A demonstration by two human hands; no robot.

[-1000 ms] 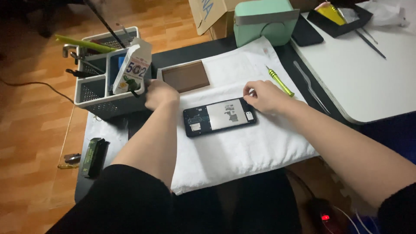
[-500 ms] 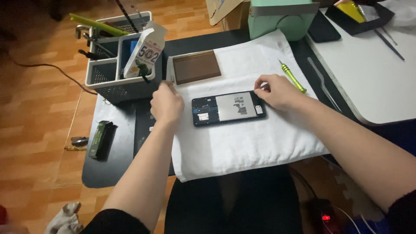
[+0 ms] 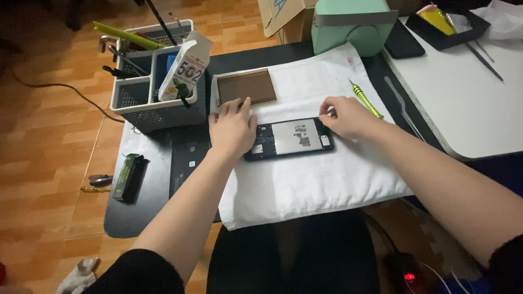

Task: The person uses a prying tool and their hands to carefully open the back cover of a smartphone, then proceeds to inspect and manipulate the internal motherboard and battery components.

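An opened phone (image 3: 289,138), back cover off so that its silvery shield and dark boards showed, lay face down across the middle of a white cloth (image 3: 321,179) spread over the dark table (image 3: 163,212), the cloth apparently there to cushion it and keep it from sliding. The left hand (image 3: 233,128) lay flat over the phone's left end, fingers spread and pressing down rather than gripping, which looked like a way to pin the device in place. The right hand (image 3: 347,116) sat at the phone's right end with its fingers curled in at the upper corner; whether they pinched some small part could not be told. A brown rectangular panel (image 3: 246,87) lay on the cloth just beyond the left hand, set out of the way. A yellow-green screwdriver (image 3: 366,99) lay just beside the right hand, within easy reach. A grey tool caddy (image 3: 150,95) with a small carton (image 3: 185,68) stood at the table's left, and a mint-green box (image 3: 351,24) stood at the far edge.
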